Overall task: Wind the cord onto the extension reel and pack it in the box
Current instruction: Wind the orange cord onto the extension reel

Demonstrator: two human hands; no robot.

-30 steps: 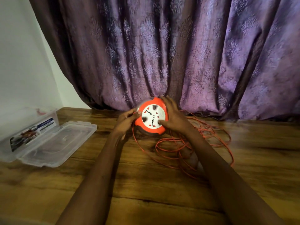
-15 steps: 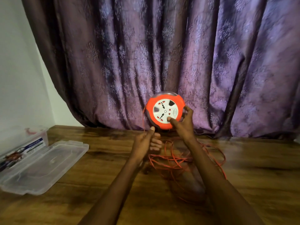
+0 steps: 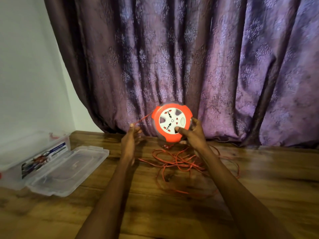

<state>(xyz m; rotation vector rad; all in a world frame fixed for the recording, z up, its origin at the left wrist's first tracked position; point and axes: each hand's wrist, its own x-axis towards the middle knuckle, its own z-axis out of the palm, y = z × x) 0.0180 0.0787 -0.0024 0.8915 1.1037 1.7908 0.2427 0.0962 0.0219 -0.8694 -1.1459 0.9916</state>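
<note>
Winding step, early stage. Your right hand (image 3: 191,134) holds the round orange extension reel with the white socket face (image 3: 171,122) upright above the wooden tabletop (image 3: 259,195), thumb pressed on the lower white face and fingers curled round the right rim. Your left hand (image 3: 131,140), just left of the reel, pinches a taut run of the thin orange cord (image 3: 179,163) between thumb and fingertips (image 3: 132,125) — the strand climbs from the pinch to the reel's upper left edge. Most of the cord lies unwound in a loose tangle on the tabletop, below the reel and toward the right. The clear plastic storage box (image 3: 34,152) stands at the far left against the wall, its clear lid (image 3: 69,169) lying flat beside it; whether lid and box are joined cannot be told.

Judged from this, packing is well off. The next move calls for you to carry the pinched strand round the rim, or turn the reel against it, keeping light tension — and to let the pile feed freely, since crossed loops there could snag.
</note>
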